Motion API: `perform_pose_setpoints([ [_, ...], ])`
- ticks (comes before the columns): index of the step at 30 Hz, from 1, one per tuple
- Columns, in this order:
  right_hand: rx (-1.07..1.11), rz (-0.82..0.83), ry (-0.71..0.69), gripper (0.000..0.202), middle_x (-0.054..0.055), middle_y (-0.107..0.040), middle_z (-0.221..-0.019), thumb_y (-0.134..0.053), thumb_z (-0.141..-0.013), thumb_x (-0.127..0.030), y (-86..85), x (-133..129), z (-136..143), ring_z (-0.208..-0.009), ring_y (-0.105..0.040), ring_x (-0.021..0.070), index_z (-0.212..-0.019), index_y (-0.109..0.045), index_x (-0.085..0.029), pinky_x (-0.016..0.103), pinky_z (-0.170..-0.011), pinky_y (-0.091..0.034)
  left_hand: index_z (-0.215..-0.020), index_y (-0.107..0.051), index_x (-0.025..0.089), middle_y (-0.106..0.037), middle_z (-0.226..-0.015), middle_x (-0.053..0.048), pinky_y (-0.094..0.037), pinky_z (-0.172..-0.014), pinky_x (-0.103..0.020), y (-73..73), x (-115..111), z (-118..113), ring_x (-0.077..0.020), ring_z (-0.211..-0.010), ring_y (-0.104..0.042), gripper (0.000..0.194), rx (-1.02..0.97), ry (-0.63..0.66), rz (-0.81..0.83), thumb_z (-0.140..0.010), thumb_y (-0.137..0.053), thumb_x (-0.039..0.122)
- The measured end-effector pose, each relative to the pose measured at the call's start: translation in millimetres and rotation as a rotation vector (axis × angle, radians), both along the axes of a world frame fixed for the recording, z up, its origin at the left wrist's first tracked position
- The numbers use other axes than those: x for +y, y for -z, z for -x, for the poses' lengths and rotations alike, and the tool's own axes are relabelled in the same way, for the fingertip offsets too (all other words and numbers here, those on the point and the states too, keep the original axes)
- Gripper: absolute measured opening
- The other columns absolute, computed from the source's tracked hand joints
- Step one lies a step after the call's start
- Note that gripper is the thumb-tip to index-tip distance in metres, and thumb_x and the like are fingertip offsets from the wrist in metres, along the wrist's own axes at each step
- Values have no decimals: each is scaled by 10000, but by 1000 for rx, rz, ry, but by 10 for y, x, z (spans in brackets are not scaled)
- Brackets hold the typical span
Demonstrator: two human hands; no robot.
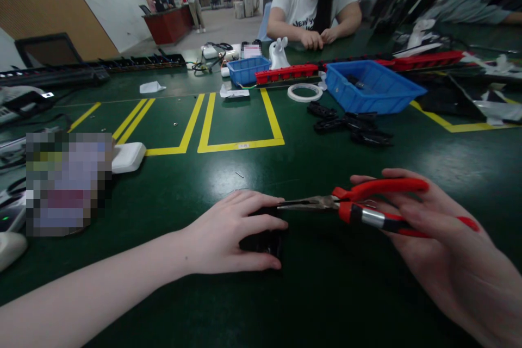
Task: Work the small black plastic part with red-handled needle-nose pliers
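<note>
My left hand (240, 231) rests on the green table with its fingers around a small black part (265, 242), partly hidden under them. My right hand (432, 239) holds red-handled long-nose pliers (367, 206). The pliers point left, and their narrow tips reach my left index fingertip beside the black part. Whether the tips grip anything is too small to tell. A thin metal pin (239, 174) lies on the table beyond my left hand.
Black parts (350, 125) lie before a blue bin (371, 89), near a tape roll (304, 92). A smaller blue bin (248, 70) stands farther left. A white case (129, 157) lies beside a blurred-out object at left. A person (314, 11) sits opposite.
</note>
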State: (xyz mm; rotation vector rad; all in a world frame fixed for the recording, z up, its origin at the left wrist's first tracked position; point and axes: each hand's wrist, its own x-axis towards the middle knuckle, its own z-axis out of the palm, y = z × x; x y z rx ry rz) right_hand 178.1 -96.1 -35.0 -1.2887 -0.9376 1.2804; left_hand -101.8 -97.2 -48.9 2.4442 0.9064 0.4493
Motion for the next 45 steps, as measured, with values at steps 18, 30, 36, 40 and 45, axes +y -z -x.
perform_pose_setpoints([
  [18,-29,-140,-76,394,59,-744,-1084,-799,-690,-356,20,-52,-21,-946,-731,243,-1059,-669,-307,284,-721,-621,-1306,-597,224,-519,-1455,-92,-440,-1095,-487,0,36,8,-279,-1323,-490,488,-94,-60,167,-865,-729,386],
  [30,-17,-47,-56,398,66,-755,-1073,-813,-663,-362,14,-29,23,-929,-738,285,-1032,-677,-301,369,-753,-630,-1305,-601,238,-531,-1442,-98,-449,-1080,-511,-30,28,-2,-302,-1314,-500,491,-99,-68,177,-856,-734,386],
  [36,-53,-84,-76,374,50,-755,-1071,-835,-671,-349,24,-27,8,-905,-742,227,-1010,-681,-313,257,-702,-614,-1311,-596,233,-529,-1444,-88,-449,-1085,-485,-30,26,2,-286,-1313,-498,496,-90,-69,170,-861,-732,390],
  [40,-81,-164,-115,333,51,-754,-1057,-829,-687,-351,24,-41,7,-913,-743,226,-982,-679,-308,260,-720,-613,-1315,-590,227,-536,-1437,-89,-453,-1085,-459,-36,26,0,-274,-1310,-505,478,-100,-69,158,-879,-715,379],
  [45,-141,-242,-121,354,68,-747,-1066,-832,-673,-331,18,-63,-4,-905,-741,265,-986,-666,-309,354,-752,-628,-1330,-580,238,-529,-1449,-98,-439,-1092,-488,-36,28,1,-285,-1318,-499,460,-100,-60,164,-906,-681,386],
])
